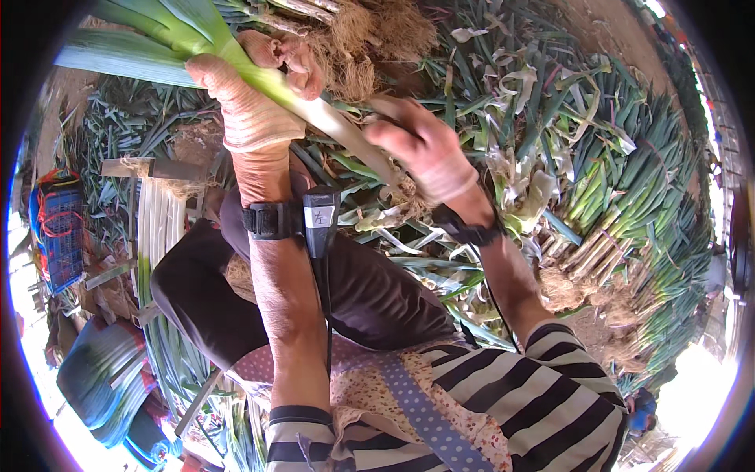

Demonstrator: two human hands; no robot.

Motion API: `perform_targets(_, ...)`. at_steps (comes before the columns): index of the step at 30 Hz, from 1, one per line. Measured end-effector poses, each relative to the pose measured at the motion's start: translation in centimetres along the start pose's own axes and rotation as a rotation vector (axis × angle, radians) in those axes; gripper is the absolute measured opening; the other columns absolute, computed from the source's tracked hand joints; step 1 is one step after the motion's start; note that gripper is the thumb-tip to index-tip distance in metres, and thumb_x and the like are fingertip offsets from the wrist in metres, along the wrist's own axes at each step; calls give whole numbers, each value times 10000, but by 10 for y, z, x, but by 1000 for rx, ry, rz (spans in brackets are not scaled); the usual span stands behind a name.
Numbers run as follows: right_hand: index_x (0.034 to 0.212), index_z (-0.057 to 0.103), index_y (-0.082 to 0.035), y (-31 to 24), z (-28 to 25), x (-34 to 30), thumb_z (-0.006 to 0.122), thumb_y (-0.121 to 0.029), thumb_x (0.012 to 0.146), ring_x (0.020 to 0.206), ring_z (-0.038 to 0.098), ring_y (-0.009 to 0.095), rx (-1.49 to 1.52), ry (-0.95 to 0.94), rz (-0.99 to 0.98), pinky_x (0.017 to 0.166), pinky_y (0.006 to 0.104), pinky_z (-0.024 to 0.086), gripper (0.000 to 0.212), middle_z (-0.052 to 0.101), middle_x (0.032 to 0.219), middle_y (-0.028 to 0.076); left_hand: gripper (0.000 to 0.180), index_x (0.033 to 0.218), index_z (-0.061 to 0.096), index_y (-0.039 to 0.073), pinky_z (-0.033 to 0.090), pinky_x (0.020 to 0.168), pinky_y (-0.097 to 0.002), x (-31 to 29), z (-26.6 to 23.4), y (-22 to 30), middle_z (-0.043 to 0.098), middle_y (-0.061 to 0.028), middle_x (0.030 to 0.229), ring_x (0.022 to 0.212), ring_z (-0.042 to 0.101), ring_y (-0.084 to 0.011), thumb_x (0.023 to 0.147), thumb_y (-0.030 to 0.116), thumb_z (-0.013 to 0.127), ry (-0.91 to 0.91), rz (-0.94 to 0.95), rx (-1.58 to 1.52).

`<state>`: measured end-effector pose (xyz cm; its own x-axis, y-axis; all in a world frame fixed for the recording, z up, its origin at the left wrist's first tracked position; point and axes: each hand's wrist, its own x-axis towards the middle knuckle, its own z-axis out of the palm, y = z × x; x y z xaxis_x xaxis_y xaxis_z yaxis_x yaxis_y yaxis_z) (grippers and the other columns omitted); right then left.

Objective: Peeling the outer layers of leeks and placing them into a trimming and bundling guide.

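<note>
A thick leek (pixel 334 126) slants across the upper middle of the head view, its broad green leaves to the upper left and its white stalk running down to the right. My left hand (pixel 245 106) is closed around the stalk where green turns to white. A pale, worn covering wraps this hand. Close beside the lower stalk is my right hand (pixel 429 149), smeared by motion. Its fingers point toward the stalk, but whether they grip it is unclear. The leek's short root end (pixel 407 193) shows just below the right hand.
Loose stripped leaves (pixel 519 165) cover the ground ahead. Bundled leeks (pixel 621 220) lie at the right, and more with long brown roots (pixel 354 55) at the top. On the left, white stalks (pixel 161 228) rest in a wooden frame (pixel 153 167) near a blue crate (pixel 61 236).
</note>
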<state>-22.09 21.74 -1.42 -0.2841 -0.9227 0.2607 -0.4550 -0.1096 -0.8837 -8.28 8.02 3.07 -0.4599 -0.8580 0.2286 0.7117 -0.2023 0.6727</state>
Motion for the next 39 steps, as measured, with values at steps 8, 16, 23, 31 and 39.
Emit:
perform_targets(8,884,688,-15,15,5,4,659,-64,821,796,634,88,227,-159,156,711,209,514,85,680,839,61,727,649,460,112,293,426,-263,4,2,-3,387,-41,616,547,346,-156,649,837,507,-131,-65,-152)
perform_targets(16,917,689,-13,36,-13,-79,687,-198,841,702,569,65,73,-136,905,639,227,475,200,673,782,36,728,624,459,122,241,378,-230,11,-11,9,365,-34,546,487,316,-130,640,849,497,-214,-161,-292)
perform_targets(23,1143,575,-21,63,-33,-97,672,-280,851,907,615,235,7,56,383,754,311,513,402,595,1089,122,730,622,457,124,237,377,-230,12,-2,7,370,-35,543,481,314,-130,639,853,489,-83,-121,-172)
perform_targets(31,981,601,-65,5,7,-56,630,-527,782,668,633,278,-593,-203,-178,528,374,489,504,600,728,120,699,615,442,129,241,377,-243,8,-3,1,381,-22,536,468,323,-127,680,824,466,159,-45,-38)
perform_targets(39,719,610,-123,68,-23,-131,590,-333,903,396,478,149,-608,-155,-171,325,306,344,279,515,514,22,567,615,412,143,309,378,-295,7,0,15,388,-10,518,460,383,-131,810,669,491,284,63,-73)
